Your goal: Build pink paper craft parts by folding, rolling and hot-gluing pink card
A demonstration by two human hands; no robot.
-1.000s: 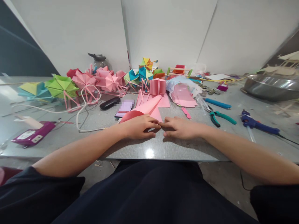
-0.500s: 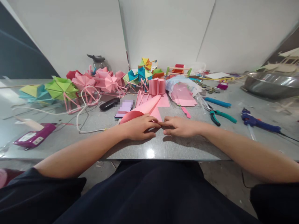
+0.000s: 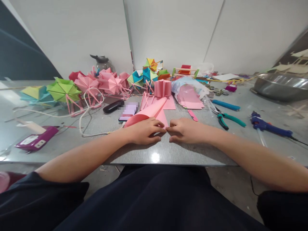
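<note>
A sheet of pink paper (image 3: 149, 111) lies folded over on the table in front of me, its upper layer bulging in a loose curl. My left hand (image 3: 145, 131) presses the near edge of the paper, with its fingers bent over the corner. Just to the right, my right hand (image 3: 184, 131) has its fingers curled, and its index fingertip meets the same corner. The fingertips of both hands almost touch there. Part of the paper is hidden under my left hand.
Behind the paper are a phone (image 3: 129, 111), a black case (image 3: 113, 106) and a pleated pink paper piece (image 3: 163, 88). Pliers (image 3: 222, 117), a pink cutter (image 3: 192, 115) and a blue glue gun (image 3: 270, 125) lie right. Paper umbrellas (image 3: 64, 90) and a purple box (image 3: 36, 138) are left.
My right hand has shifted slightly, its fingers now more curled at the paper's corner. My left hand and the paper stay nearly in place. The view has moved a little.
</note>
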